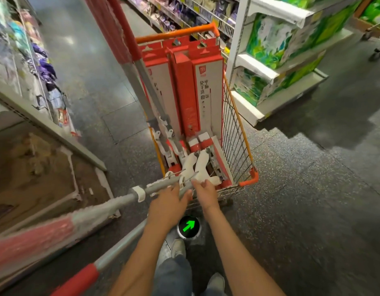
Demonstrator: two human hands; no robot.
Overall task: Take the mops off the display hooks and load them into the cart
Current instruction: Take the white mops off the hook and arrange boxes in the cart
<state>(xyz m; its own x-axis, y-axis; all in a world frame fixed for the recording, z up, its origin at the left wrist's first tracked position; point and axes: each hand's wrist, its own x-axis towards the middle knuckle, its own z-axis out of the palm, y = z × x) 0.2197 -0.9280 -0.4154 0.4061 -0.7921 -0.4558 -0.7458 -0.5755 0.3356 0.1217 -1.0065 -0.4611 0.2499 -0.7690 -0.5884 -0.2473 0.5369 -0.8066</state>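
Two hands (172,201) (205,192) on mop (161,186) | cart (248,178) (boxes) | shelves (276,107) flank

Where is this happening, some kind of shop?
Most likely a supermarket aisle. An orange-rimmed wire shopping cart holds boxed mops, and white shelving beside it is stacked with green packaged goods.

Mop handle (56,229) blurred, cut off left.

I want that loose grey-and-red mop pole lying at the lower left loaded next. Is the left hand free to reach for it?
Probably not yet: the left hand is gripping the grey mop handle at the orange wire cart's near rim. The grey-and-red pole lies unobstructed beside the left forearm.
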